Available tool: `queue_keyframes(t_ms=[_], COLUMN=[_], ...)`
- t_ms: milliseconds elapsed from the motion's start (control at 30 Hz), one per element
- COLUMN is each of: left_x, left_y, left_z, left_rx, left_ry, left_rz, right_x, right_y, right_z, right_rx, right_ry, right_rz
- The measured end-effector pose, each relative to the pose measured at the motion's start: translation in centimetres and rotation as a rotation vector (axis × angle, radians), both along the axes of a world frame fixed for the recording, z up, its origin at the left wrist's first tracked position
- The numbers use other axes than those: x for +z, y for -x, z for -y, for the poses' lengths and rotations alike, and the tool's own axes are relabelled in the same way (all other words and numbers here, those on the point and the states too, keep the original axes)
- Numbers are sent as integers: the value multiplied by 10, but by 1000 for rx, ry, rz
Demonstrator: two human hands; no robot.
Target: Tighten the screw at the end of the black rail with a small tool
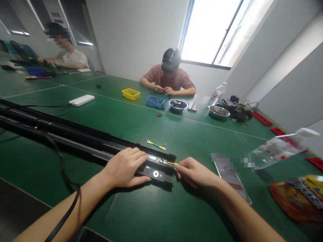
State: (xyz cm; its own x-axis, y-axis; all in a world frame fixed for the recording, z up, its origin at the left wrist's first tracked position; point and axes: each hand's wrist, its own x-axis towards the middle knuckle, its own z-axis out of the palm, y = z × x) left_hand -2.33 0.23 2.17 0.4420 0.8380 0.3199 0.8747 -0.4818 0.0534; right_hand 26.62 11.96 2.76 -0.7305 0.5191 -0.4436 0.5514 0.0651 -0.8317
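A long black channel-shaped rail (108, 148) lies across the table, its near end between my hands. My left hand (127, 166) is over the rail near this end, fingers across the top and thumb along the near side, gripping it. My right hand (190, 170) is closed in a pinch at the rail's end on a slim yellow and silver-grey piece (172, 163). That piece reaches to a small ring-shaped fastener on the rail; its exact kind is unclear. A white-ringed hole (155, 173) shows beside it. Just beyond lies a short green-and-yellow wire with ring terminals (156, 145), next to a small brass-coloured nut (165, 144).
A phone (230, 176), a plastic bottle (280, 149) and an orange packet (299, 198) lie right. Farther back are a yellow bin (130, 94), a blue bin (155, 102), metal bowls (178, 105) and a white power bank (82, 100). Two people sit across the table. A black cable crosses my left forearm.
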Motion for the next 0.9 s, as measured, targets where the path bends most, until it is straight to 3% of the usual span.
queue_keyframes(t_ms=[300,633,900], left_x=[0,0,-1], left_y=[0,0,0], left_z=[0,0,0], left_rx=[-1,-10,-11], left_ry=[19,-7,-26], left_rz=[-12,5,26], right_x=[0,-5,-10], right_y=[0,0,3], right_z=[-1,-11,-13], right_rx=[-70,-237,-240], right_ry=[12,-166,-157], right_rz=[-19,-231,-230])
